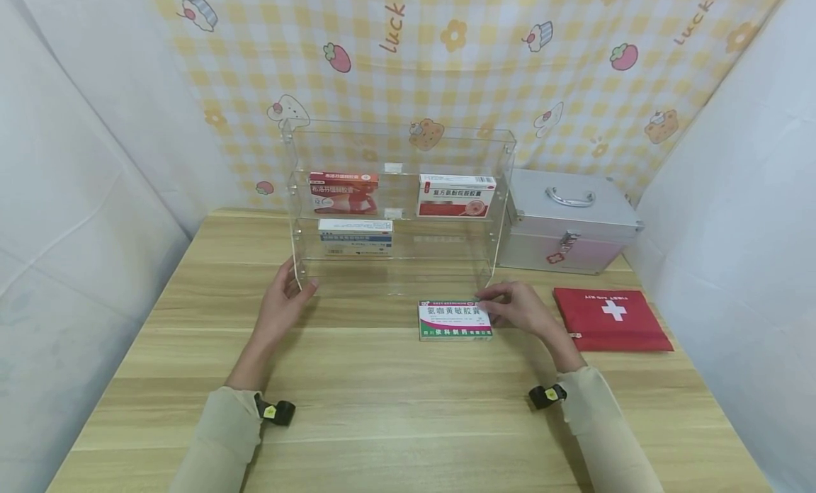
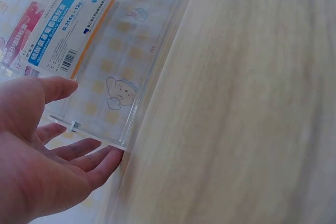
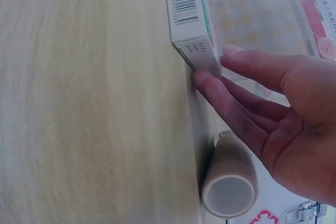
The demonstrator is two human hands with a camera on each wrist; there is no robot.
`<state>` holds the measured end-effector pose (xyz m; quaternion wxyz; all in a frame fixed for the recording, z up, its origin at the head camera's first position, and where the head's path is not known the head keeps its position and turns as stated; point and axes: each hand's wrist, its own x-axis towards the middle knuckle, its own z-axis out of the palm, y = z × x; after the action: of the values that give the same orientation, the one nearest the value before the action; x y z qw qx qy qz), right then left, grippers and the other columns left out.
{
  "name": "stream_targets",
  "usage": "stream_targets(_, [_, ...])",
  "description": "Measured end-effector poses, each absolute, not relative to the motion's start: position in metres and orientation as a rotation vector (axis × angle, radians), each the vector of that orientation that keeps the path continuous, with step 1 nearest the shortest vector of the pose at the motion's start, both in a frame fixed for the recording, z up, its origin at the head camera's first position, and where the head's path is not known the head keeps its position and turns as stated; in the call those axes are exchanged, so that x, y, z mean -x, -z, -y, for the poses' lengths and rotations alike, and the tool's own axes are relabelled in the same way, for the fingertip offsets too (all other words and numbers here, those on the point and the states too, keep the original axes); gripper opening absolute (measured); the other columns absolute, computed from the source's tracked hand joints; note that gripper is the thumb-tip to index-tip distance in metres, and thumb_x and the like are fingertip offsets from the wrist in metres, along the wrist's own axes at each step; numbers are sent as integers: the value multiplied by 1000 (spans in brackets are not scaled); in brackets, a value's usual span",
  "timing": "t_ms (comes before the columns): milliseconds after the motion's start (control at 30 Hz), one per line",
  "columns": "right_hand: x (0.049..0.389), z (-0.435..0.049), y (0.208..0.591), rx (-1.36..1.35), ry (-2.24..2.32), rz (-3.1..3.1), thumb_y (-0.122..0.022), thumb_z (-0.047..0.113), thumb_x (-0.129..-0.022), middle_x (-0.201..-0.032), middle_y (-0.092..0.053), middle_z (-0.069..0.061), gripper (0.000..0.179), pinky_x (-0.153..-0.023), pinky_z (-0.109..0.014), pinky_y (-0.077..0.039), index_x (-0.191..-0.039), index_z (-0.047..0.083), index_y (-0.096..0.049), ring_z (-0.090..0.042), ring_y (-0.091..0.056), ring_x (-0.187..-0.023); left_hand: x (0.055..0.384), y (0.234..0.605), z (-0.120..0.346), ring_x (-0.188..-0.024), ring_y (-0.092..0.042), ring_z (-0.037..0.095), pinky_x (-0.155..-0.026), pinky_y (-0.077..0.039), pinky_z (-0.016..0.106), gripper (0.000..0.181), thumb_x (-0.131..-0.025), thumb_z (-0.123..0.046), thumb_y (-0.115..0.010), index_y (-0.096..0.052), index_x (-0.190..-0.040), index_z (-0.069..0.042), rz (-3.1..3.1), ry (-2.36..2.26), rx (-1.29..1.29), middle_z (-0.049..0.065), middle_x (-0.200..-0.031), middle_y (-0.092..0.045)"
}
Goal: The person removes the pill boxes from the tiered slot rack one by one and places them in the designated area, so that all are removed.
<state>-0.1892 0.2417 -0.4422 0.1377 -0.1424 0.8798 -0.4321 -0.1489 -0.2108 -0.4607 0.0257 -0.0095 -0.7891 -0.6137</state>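
A clear acrylic display rack point(image 1: 455, 263) stands at the back of the table. My left hand point(image 1: 285, 298) holds its lower left corner, thumb in front of the side panel and fingers around the outside. In the left wrist view, the thumb point(image 2: 59, 88) lies near a blue-and-white medicine box point(image 2: 71, 27) on the rack. My right hand point(image 1: 518, 307) pinches the right end of a white, green and pink medicine box point(image 1: 455, 321) in front of the rack. The right wrist view shows thumb and fingertips at the barcoded box's point(image 3: 186, 9) corner.
The rack also bears a red medicine box point(image 1: 344, 194) and a red-and-white one point(image 1: 456, 195). To the right are a silver case point(image 1: 567, 224) and a red first aid pouch point(image 1: 612, 319). A brown hollow roll point(image 3: 231, 177) lies below my right hand in its wrist view.
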Motion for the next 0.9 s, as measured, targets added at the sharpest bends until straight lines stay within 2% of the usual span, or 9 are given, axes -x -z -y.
stream_targets(100, [188, -244, 438, 416, 1222, -2580, -71, 9, -91, -110, -68, -15, 27, -65, -34, -61, -117, 3, -70, -24, -70, -81, 149, 462, 211, -139, -31, 40, -111, -33, 52, 74, -98, -36, -60, -17, -158, -28, 2442, 1891, 32, 20, -157, -24])
stream_targets(300, [187, -248, 428, 499, 1054, -2746, -73, 15, -90, -105, -71, -4, 24, -75, -35, -58, -113, 9, -74, -22, -66, -93, 149, 463, 212, -137, -33, 43, -108, -35, 56, 75, -99, -38, -58, -14, -158, -25, 2466, 1855, 46, 23, -156, -25])
stream_targets(467, [188, -246, 417, 480, 963, -2804, -74, 18, -89, -103, -71, -1, 22, -74, -36, -57, -112, 14, -75, -21, -64, -89, 149, 463, 213, -136, -33, 45, -107, -37, 57, 76, -99, -39, -58, -13, -158, -23, 2474, 1845, 56, 24, -155, -25])
stream_targets(633, [187, -243, 405, 470, 973, -2791, -73, 20, -90, -102, -71, 0, 24, -71, -34, -56, -114, 13, -74, -20, -64, -83, 149, 464, 213, -136, -34, 44, -107, -37, 55, 76, -99, -38, -58, -14, -158, -23, 2469, 1846, 38, 23, -155, -26])
stream_targets(833, [191, -236, 386, 536, 1115, -2674, -71, 17, -92, -100, -71, -7, 26, -67, -46, -60, -117, 9, -71, -30, -70, -74, 149, 463, 213, -136, -34, 44, -107, -37, 55, 76, -99, -37, -58, -14, -158, -23, 2472, 1843, 32, 22, -156, -25])
stream_targets(900, [194, -232, 379, 569, 1124, -2676, -71, 17, -92, -99, -71, -8, 24, -64, -49, -59, -115, 10, -71, -30, -69, -72, 149, 463, 213, -136, -34, 44, -107, -36, 56, 75, -99, -37, -59, -14, -158, -23, 2472, 1839, 32, 23, -156, -26])
